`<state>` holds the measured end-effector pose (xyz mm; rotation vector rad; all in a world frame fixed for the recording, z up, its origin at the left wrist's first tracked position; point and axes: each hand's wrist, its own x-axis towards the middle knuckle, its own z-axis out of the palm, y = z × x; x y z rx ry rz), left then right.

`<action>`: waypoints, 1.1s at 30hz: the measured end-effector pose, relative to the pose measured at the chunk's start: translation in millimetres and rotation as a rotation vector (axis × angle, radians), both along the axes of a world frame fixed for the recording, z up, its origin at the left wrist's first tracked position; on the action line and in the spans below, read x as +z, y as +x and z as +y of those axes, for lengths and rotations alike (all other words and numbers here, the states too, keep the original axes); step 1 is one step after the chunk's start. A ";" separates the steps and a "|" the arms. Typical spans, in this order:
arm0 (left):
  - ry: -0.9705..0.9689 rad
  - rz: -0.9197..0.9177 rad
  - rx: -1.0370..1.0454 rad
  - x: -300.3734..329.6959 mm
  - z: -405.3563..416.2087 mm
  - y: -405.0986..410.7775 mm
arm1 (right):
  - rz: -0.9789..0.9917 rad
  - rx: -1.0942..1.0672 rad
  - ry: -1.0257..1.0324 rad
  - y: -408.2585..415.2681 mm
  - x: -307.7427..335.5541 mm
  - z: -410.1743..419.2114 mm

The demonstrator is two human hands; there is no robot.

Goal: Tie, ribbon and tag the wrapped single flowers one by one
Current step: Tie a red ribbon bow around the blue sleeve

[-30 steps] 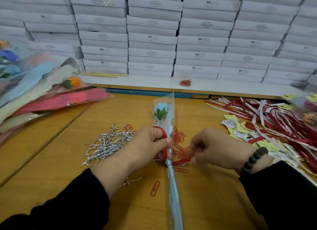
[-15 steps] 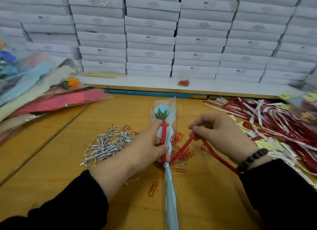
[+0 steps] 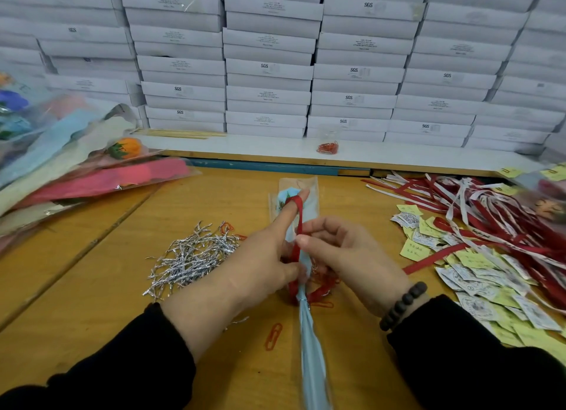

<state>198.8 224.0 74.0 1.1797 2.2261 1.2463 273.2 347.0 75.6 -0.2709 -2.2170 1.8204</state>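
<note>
- Wrapped single flower [image 3: 298, 201] lies along the middle of the wooden table [image 3: 92, 287], blue bloom pointing away from us, pale blue stem wrap [image 3: 312, 348] running back toward the bottom edge.
- We see a silver twist tie [image 3: 303, 301] already cinched at the neck of the wrap, so the tying step looks done for this one.
- Ribbon step is in hand: a red ribbon [image 3: 298, 223] is looped over the extended forefinger of the left hand [image 3: 260, 262], thumb and remaining fingers pinching ribbon against the wrap.
- Right hand [image 3: 346, 256] sits close against the left, fingers curled, pinching the ribbon just beside the loop; bead bracelet [image 3: 404, 305] on that wrist.
- We judge a bow is half formed, not pulled tight yet; how the tails lie under the hands we cannot tell.
- No tag on this flower as far as we see, so tagging is left.
- Supplies: heap of silver twist ties [image 3: 196, 256] left of the hands, pile of red and white ribbons [image 3: 490, 213] to the right, paper tags [image 3: 477, 287] in front of those, red paper clips [image 3: 273, 336] loose near the stem.
- Stack of wrapped flowers [image 3: 76, 171] at far left; whether those are finished or waiting, we cannot tell.
- White boxes [image 3: 269, 70] stacked along the back.
</note>
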 end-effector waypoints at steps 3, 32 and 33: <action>-0.024 0.007 -0.021 2.5 0.1 2.1 | 0.063 -0.029 0.080 -0.6 -3.5 -1.8; 0.284 -0.024 0.158 -3.0 2.7 -5.5 | 0.025 -0.147 0.004 -2.0 -5.6 4.3; 0.281 -0.031 0.153 -3.2 2.8 -5.6 | 0.044 -0.148 -0.015 -1.1 -4.9 4.1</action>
